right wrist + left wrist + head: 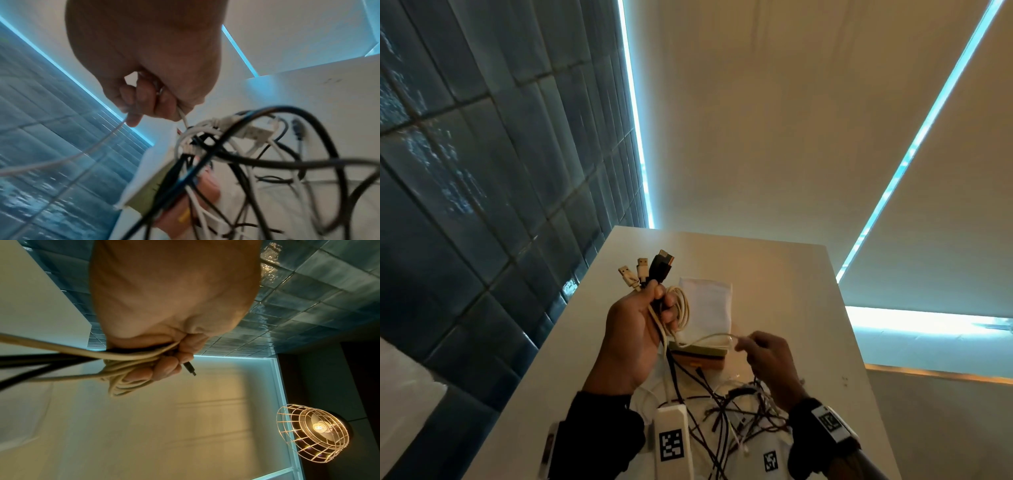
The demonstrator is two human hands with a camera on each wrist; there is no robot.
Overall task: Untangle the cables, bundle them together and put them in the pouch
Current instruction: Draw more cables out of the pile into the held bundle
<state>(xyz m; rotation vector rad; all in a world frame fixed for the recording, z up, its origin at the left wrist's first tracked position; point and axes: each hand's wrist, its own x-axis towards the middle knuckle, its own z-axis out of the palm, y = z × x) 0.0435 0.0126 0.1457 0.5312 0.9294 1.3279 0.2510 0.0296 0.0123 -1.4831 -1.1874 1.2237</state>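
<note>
Your left hand (631, 337) fisted round coiled cables (677, 310), plugs up, your right hand (770, 363) pinching a white cable (709, 339), tangle (736, 414) on desk (808, 308), pouch (709, 301) beyond

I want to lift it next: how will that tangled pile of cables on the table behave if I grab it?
The tangled cables would likely rise floppy, as one clump, since strands cross. Loops may snag the right hand.
</note>
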